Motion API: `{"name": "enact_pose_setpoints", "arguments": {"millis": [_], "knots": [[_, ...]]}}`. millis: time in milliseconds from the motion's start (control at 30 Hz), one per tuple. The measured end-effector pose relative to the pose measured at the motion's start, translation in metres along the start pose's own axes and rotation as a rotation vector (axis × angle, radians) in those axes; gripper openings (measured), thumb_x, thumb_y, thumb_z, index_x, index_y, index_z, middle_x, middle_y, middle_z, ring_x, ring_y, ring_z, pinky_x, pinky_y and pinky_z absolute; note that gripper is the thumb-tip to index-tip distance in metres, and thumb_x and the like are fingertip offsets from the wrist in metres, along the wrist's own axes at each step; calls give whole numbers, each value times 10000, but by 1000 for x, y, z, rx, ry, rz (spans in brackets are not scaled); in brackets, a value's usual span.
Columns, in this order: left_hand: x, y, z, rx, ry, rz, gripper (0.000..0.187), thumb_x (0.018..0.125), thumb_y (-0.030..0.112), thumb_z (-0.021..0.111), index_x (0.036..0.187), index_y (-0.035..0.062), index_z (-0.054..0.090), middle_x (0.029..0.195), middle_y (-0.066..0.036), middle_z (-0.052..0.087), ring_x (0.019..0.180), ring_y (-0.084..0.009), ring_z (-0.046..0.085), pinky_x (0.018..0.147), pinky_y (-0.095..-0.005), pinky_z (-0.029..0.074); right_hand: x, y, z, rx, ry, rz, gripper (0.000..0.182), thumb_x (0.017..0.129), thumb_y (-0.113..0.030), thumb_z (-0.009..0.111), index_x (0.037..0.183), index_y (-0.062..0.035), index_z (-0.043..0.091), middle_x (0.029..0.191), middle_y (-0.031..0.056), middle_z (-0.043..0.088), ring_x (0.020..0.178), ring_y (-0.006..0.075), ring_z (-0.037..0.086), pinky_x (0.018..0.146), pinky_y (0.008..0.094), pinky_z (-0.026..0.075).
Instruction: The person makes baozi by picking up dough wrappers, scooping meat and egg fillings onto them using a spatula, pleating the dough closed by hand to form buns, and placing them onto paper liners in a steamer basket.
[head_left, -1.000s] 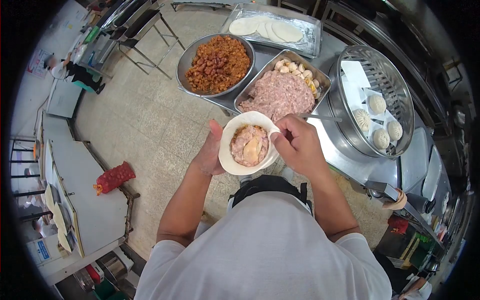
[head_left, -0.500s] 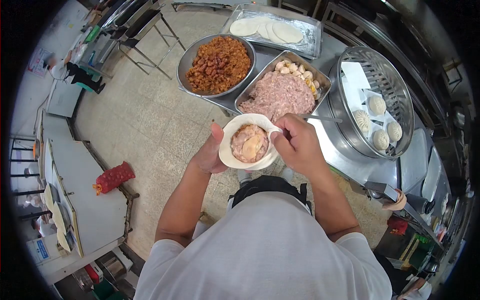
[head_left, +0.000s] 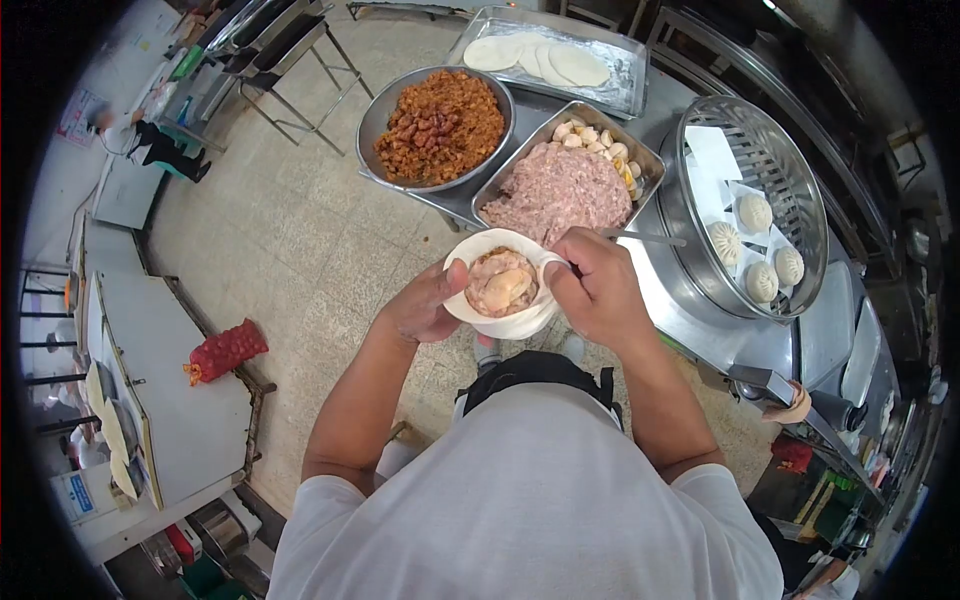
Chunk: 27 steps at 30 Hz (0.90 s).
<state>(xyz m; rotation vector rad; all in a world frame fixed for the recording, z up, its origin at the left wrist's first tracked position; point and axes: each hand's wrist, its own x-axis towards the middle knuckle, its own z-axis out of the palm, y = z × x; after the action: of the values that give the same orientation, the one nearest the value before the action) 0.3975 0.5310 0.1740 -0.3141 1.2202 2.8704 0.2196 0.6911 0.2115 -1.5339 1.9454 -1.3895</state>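
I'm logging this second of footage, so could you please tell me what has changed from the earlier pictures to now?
The left hand has curled up around the dough wrapper, cupping it deeper, so the wrapper's rim stands higher around the filling. The right hand stays at the wrapper's right edge, pinching it, with the thin metal utensil still sticking out behind it. The steamer basket, minced meat tray and bowl are unchanged.

Bright, even indoor light; strong fisheye view.
Black vignette round curved edges, soft shadows, mild glare on the steel steamer (head_left: 700,265) rim, sharp at centre, smeared toward corners.
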Motion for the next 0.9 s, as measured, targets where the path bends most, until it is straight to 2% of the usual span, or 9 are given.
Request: {"name": "enact_pose_setpoints", "arguments": {"millis": [167, 233, 333, 467, 533, 567, 633, 733, 900], "knots": [[-2, 4, 8, 42, 71, -3, 890, 811, 485, 773, 1454, 27, 363, 1258, -140, 596, 1050, -211, 660, 619, -325, 622, -3, -8, -6, -19, -18, -37, 119, 807, -59, 667, 865, 34, 621, 753, 143, 574, 640, 290, 580, 602, 388, 464], [0, 6, 11, 66, 104, -3, 805, 828, 365, 763, 1449, 31, 375, 1250, -137, 597, 1041, -202, 654, 603, -308, 610, 2, -20, -8, 6, 48, 58, 115, 808, -61, 660, 857, 34, 619, 759, 150, 574, 650, 314, 581, 608, 396, 465], [1, 12, 10, 87, 125, -54, 771, 825, 307, 756, 1449, 48, 385, 1252, -125, 600, 1031, -183, 655, 582, -292, 594, 9, -14, -7, 39, 8, 30, 116, 805, -67, 658, 854, 31, 618, 768, 161, 577, 659, 333, 584, 614, 407, 465], [9, 15, 10, 142, 174, -95, 780, 793, 320, 779, 1414, 15, 418, 1172, -145, 639, 912, -217, 699, 542, -328, 604, 9, 4, 1, -15, -65, 30, 114, 804, -68, 659, 853, 27, 621, 773, 164, 587, 677, 340, 598, 628, 417, 473], [15, 13, 8, 248, 224, -158, 747, 791, 271, 771, 1408, 22, 431, 1153, -125, 649, 881, -189, 693, 523, -310, 588, 6, 10, 8, -72, -46, -90, 119, 805, -77, 662, 853, 25, 625, 771, 164, 591, 687, 347, 604, 634, 431, 474], [16, 14, 9, 246, 227, -157, 747, 791, 271, 771, 1408, 22, 431, 1153, -125, 649, 881, -189, 693, 523, -310, 588, 4, 11, 8, -70, -50, -91, 119, 805, -77, 662, 853, 25, 625, 771, 164, 591, 687, 347, 604, 634, 431, 474], [16, 17, 13, 279, 247, -251, 678, 799, 228, 781, 1396, 110, 481, 1161, -52, 657, 940, -135, 665, 537, -265, 546, 0, 7, 6, -110, -83, -38, 117, 802, -76, 654, 841, 28, 617, 765, 167, 587, 692, 358, 599, 640, 448, 471], [15, 25, 21, 300, 246, -202, 664, 800, 203, 777, 1390, 117, 486, 1147, -43, 661, 899, -122, 667, 497, -256, 522, 3, -3, 4, -29, 30, 24, 107, 796, -68, 640, 831, 27, 607, 770, 179, 587, 691, 373, 593, 640, 461, 466], [17, 33, 20, 376, 205, -261, 633, 810, 223, 760, 1378, 125, 498, 1123, -33, 663, 881, -107, 659, 485, -245, 496, 9, 4, 4, -52, -57, 43, 104, 798, -64, 639, 836, 27, 607, 782, 193, 594, 716, 387, 600, 657, 461, 474]]}}
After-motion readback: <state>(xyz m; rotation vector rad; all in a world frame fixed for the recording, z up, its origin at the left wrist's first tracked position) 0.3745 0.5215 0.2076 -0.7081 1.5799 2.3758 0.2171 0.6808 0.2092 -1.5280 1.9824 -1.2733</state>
